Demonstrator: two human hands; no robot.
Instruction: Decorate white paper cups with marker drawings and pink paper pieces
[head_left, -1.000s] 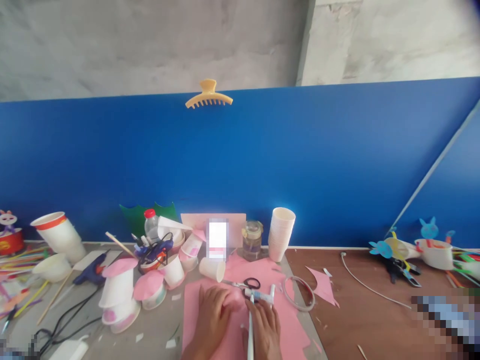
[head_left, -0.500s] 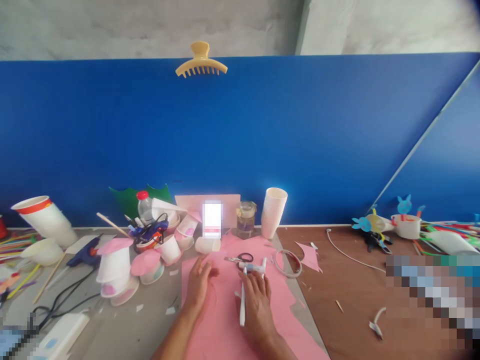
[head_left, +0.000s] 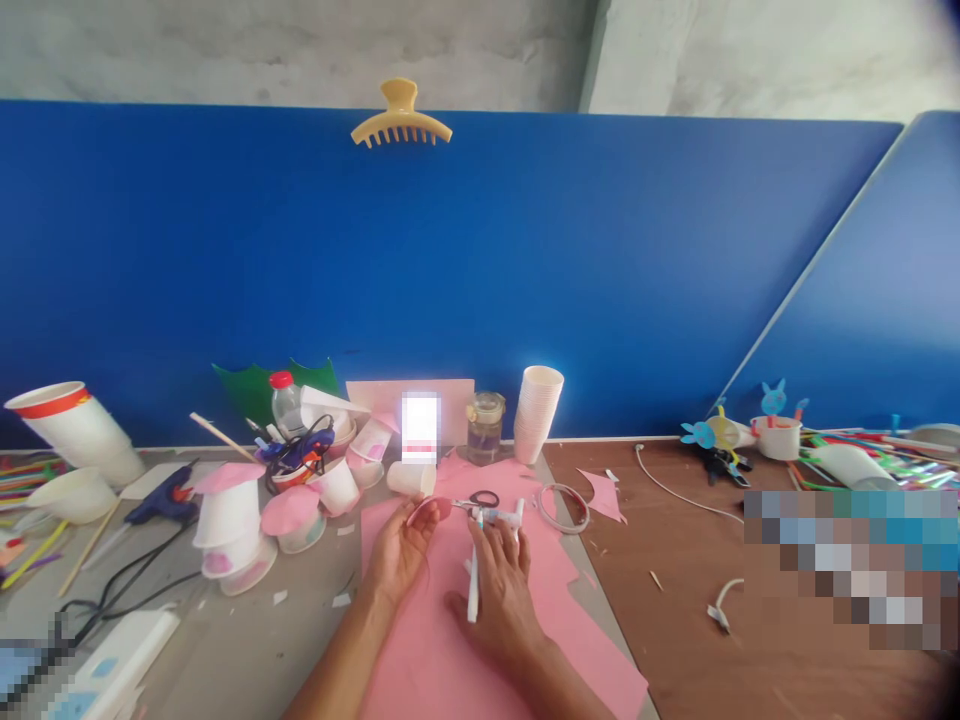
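Head: pink piece (head_left: 443, 507) partly behind fingers (head_left: 427, 517)

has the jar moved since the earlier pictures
No. The jar sits in the same spot, overlapping the right edge of the pink board and just left of the stacked cups; only the camera's view has shifted.

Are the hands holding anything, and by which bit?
The left hand holds a small pink piece, seemingly by its near edge. I can't tell whether the right hand grips the white stick.
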